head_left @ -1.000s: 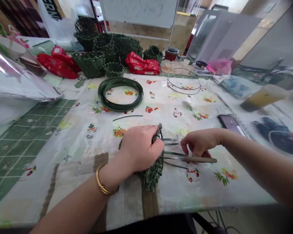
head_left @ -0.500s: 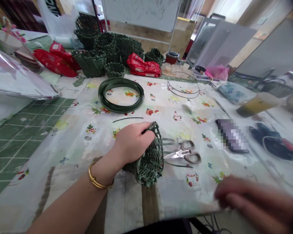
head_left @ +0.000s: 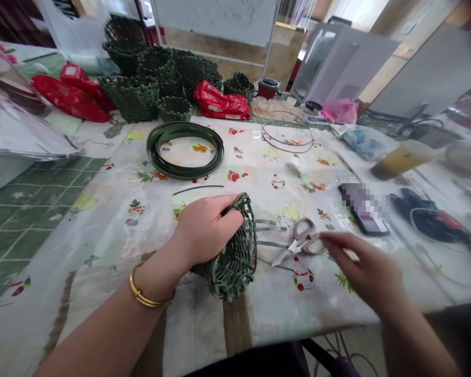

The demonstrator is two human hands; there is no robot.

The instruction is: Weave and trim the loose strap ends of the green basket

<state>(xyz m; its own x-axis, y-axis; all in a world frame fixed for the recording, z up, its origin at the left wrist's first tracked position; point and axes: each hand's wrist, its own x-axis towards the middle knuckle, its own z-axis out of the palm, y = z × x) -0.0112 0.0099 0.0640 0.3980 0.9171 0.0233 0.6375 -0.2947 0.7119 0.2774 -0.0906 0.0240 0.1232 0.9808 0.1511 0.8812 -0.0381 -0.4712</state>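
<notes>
Since half a second ago the right hand (head_left: 367, 267) has swung back in from the near table edge and now reaches toward the scissors (head_left: 300, 242), fingers loosely spread and empty, fingertips just beside the handles but not yet through them.

Largest first: the table (head_left: 102, 209) under its flowered cloth, then the pile of finished green woven baskets (head_left: 157, 84) at the far side, the coil of green strapping (head_left: 185, 150), and a phone (head_left: 363, 209) to the right.

Nearer, the left hand (head_left: 206, 230) is closed over the rim of the half-woven green basket (head_left: 235, 256), which lies tipped on its side near the table's front edge — loose strips (head_left: 270, 228) trail from it toward the scissors.

Judging by this, weaving is paused for trimming; the next move calls for seating the fingers in the handles and lifting the blades to the loose ends.
</notes>
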